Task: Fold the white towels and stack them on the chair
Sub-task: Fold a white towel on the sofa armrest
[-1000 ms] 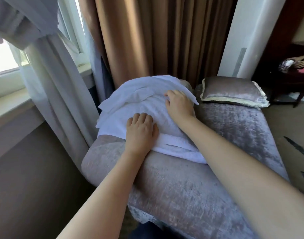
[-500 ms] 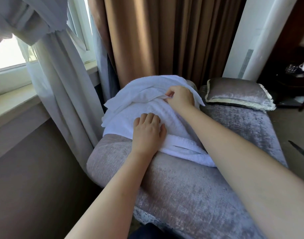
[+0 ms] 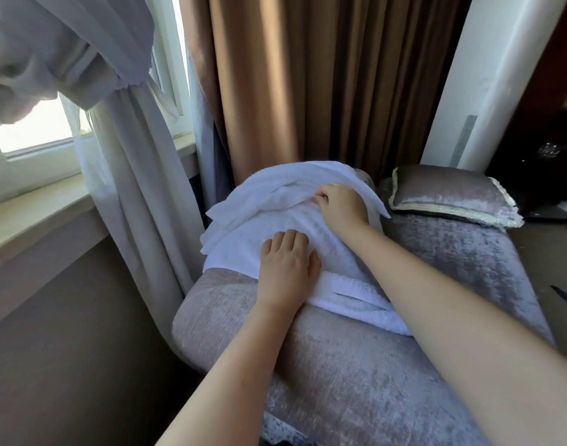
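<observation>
White towels (image 3: pixel 269 220) lie in a loose pile on the far end of a grey velvet chair (image 3: pixel 356 365). My left hand (image 3: pixel 287 268) presses flat on the near part of the pile, fingers together and pointing away from me. Further back, my right hand (image 3: pixel 340 204) has its fingers curled on a fold of the upper towel and pinches the cloth. A folded band of towel (image 3: pixel 356 297) shows along the pile's near edge, under my right forearm.
A grey velvet cushion (image 3: pixel 449 194) with pale trim lies at the chair's right end. Brown curtains (image 3: pixel 324 75) hang behind, a sheer grey curtain (image 3: pixel 131 156) and a window sill (image 3: pixel 34 214) on the left. A white column (image 3: pixel 488 75) rises at the right.
My right hand slid back along the towel and its fingers curled onto a fold. My left hand stayed pressed on the pile. The view shifted slightly.
</observation>
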`<action>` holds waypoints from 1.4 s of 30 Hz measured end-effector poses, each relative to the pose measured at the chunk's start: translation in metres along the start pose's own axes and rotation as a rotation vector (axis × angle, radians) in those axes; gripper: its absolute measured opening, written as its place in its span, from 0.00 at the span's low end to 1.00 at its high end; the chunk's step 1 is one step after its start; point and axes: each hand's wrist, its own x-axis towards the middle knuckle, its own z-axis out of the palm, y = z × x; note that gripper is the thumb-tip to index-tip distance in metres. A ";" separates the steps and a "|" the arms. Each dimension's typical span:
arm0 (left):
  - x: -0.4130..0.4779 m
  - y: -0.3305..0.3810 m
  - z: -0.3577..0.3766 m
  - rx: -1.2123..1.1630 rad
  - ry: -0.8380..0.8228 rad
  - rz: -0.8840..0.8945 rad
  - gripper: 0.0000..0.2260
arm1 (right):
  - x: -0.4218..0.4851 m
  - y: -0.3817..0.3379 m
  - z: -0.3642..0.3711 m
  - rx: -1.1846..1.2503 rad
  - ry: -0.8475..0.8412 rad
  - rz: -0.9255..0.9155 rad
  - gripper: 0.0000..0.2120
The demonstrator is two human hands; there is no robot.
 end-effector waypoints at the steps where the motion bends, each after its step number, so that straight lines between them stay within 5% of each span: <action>1: 0.001 0.000 0.000 -0.009 -0.001 -0.010 0.07 | -0.006 0.001 -0.002 0.022 0.018 -0.033 0.11; 10: 0.004 -0.002 -0.012 -0.095 0.043 -0.194 0.23 | -0.098 0.002 -0.019 -0.058 0.125 -0.312 0.07; 14: -0.004 -0.009 -0.026 0.039 0.076 -0.135 0.09 | -0.137 0.004 -0.033 -0.116 0.105 -0.410 0.11; 19: -0.028 -0.016 -0.055 0.119 -0.058 0.132 0.06 | -0.179 -0.006 -0.050 -0.061 -0.082 -0.499 0.13; 22: -0.043 -0.036 -0.078 0.048 -0.218 0.229 0.12 | -0.187 0.000 -0.053 0.068 -0.230 -0.379 0.14; 24: -0.046 -0.046 -0.093 0.003 -0.309 0.232 0.16 | -0.182 0.009 -0.051 0.111 -0.120 -0.246 0.16; 26: -0.041 -0.046 -0.102 -0.006 -0.329 0.243 0.17 | -0.166 0.016 -0.048 -0.014 -0.037 -0.111 0.11; 29: -0.033 -0.042 -0.103 0.027 -0.297 0.249 0.16 | -0.141 0.016 -0.047 -0.208 -0.111 0.069 0.18; 36: -0.036 -0.022 -0.077 0.135 -0.332 0.500 0.16 | -0.111 0.014 -0.040 -0.477 -0.003 0.101 0.14; 42: -0.015 -0.009 -0.050 0.158 -0.328 0.308 0.10 | -0.102 0.025 -0.067 -0.456 0.020 0.030 0.13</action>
